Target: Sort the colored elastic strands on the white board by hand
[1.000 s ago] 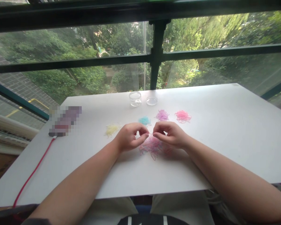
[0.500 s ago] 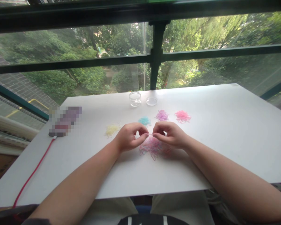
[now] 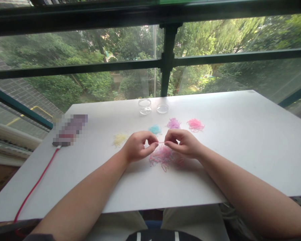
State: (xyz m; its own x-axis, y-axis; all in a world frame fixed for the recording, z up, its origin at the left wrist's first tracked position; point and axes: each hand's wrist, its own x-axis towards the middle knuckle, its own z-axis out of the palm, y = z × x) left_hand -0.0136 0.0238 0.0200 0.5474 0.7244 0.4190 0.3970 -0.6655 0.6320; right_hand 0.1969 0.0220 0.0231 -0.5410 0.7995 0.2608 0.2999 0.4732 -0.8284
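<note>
Between my two hands a thin pink rubber band [image 3: 161, 142] is stretched, one end pinched by each. My left hand [image 3: 141, 145] has its thumb and forefinger closed on the left end. The right end sits between the thumb and forefinger of my right hand [image 3: 182, 143]. Just below lies a mixed pile of rubber bands [image 3: 164, 155], mostly pink with some bluish ones, partly covered by my hands. Beyond them are small single-colour piles: yellow bands [image 3: 119, 139], turquoise bands [image 3: 155, 129], purple bands [image 3: 174, 123] and pink bands [image 3: 195, 125].
At the white table's [image 3: 240, 134] far side stand a clear round jar [image 3: 144, 107] and a clear lid [image 3: 162, 109]. A blurred-out device [image 3: 70, 130] with a red cable [image 3: 37, 182] lies on the left. Windows rise behind the table.
My hands have drawn slightly apart, so more of the pink band shows between the fingertips. The piles and the jar have stayed in place.
</note>
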